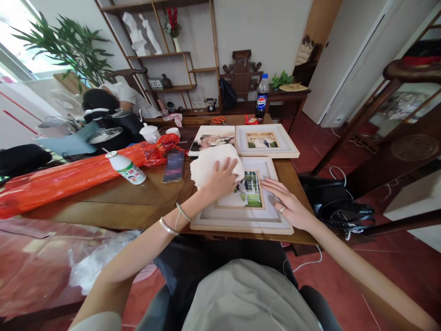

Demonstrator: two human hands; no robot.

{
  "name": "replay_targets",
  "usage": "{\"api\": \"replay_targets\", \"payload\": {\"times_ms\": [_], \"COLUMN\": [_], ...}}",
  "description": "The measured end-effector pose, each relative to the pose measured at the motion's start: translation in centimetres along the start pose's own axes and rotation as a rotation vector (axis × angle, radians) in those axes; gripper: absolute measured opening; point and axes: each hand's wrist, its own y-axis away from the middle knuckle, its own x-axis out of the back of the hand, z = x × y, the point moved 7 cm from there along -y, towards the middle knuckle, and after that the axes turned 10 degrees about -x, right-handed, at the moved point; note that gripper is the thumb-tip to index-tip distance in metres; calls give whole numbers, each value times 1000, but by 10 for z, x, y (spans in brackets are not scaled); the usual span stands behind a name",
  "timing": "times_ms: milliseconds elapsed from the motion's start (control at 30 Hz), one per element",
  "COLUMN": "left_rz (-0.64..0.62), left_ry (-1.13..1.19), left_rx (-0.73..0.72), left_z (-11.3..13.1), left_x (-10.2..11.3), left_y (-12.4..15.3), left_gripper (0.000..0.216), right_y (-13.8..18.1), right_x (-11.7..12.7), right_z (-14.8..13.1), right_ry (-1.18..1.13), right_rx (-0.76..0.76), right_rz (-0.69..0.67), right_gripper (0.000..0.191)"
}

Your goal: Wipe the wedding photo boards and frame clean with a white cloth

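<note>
My left hand (223,180) lies over a white cloth (206,170), its fingers spread and pressed on top. The cloth covers the upper left part of a white picture frame (234,224) on the table. Inside that frame a photo (253,191) with green grass shows in part. My right hand (287,204) rests on the right side of the same frame, fingers stretched out. Just behind are a second white frame (291,146) with a photo and, on its left, a photo panel (215,137) partly hidden by the cloth.
On the wooden table (158,202), a long red plastic-wrapped bundle (86,172), a white bottle (127,168) and a phone (173,166) lie to the left. A cola bottle (262,97) and orange-handled scissors (218,120) are at the back. A black bag (339,207) is on the right.
</note>
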Motion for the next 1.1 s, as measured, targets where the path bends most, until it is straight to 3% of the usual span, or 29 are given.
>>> {"api": "replay_targets", "payload": {"times_ms": [100, 233, 333, 433, 567, 700, 800, 967, 1100], "left_rz": [-60, 4, 31, 27, -24, -37, 15, 76, 90], "left_ry": [19, 36, 0, -49, -78, -59, -22, 31, 20], "left_rx": [-109, -338, -354, -252, -70, 50, -19, -354, -370], "left_z": [46, 124, 147, 131, 77, 36, 29, 45, 44], "left_x": [19, 54, 60, 43, 17, 10, 13, 4, -3], "left_y": [23, 71, 87, 73, 36, 5, -16, -44, -49], "left_gripper": [33, 31, 34, 29, 31, 32, 30, 31, 32], "right_y": [0, -1, -1, -1, -1, -1, -1, 0, 1], "right_x": [0, 0, 0, 0, 1, 0, 0, 1, 1], "right_z": [-1, -1, -1, -1, -2, -2, -2, 0, 1], "right_ry": [-1, -2, -1, 7, 10, 6, 12, 36, 30], "right_rx": [-5, -21, -28, -28, -9, 7, 25, 23, 15], "right_rz": [2, -2, -3, 0, 15, 23, 30, 50, 54], "right_gripper": [55, 54, 54, 54, 54, 54, 53, 54, 53]}}
